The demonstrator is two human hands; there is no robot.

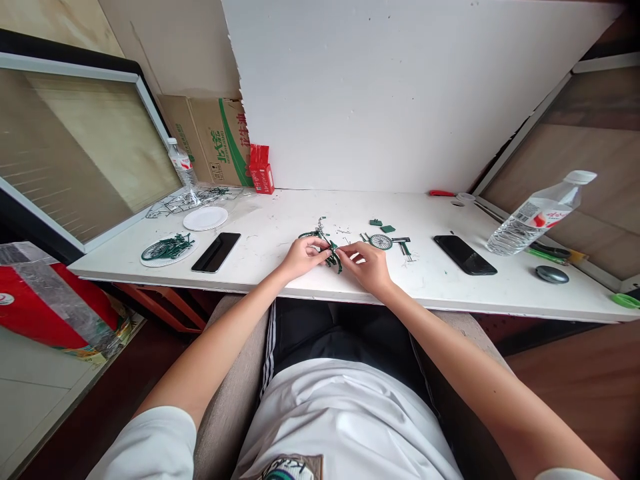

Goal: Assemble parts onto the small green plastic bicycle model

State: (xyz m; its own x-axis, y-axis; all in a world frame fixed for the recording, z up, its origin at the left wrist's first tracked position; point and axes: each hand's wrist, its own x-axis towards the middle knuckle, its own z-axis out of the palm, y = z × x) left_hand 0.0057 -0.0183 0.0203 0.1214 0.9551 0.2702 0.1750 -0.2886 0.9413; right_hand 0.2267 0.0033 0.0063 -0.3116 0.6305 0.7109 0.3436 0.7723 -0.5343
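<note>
A small dark green model bicycle [323,232] is between my hands near the table's front edge, its silver handlebar pointing away from me. My left hand [304,257] is closed, with thumb and fingers pinching the bicycle's frame from the left. From the right, my right hand [368,267] pinches the rear part of the same bicycle, fingertips together. My fingers hide part of the frame. Just right of it lie a loose spoked wheel [381,241] with green parts, a green bracket-like piece [404,247] and flat green pieces [387,229].
On the left are a plate of green parts [173,249], a white plate [205,218], a phone [216,252], part sprues [215,195] and a bottle [183,163]. To the right are a black phone [465,255], a tilted bottle [540,213] and a grey oval object [552,274].
</note>
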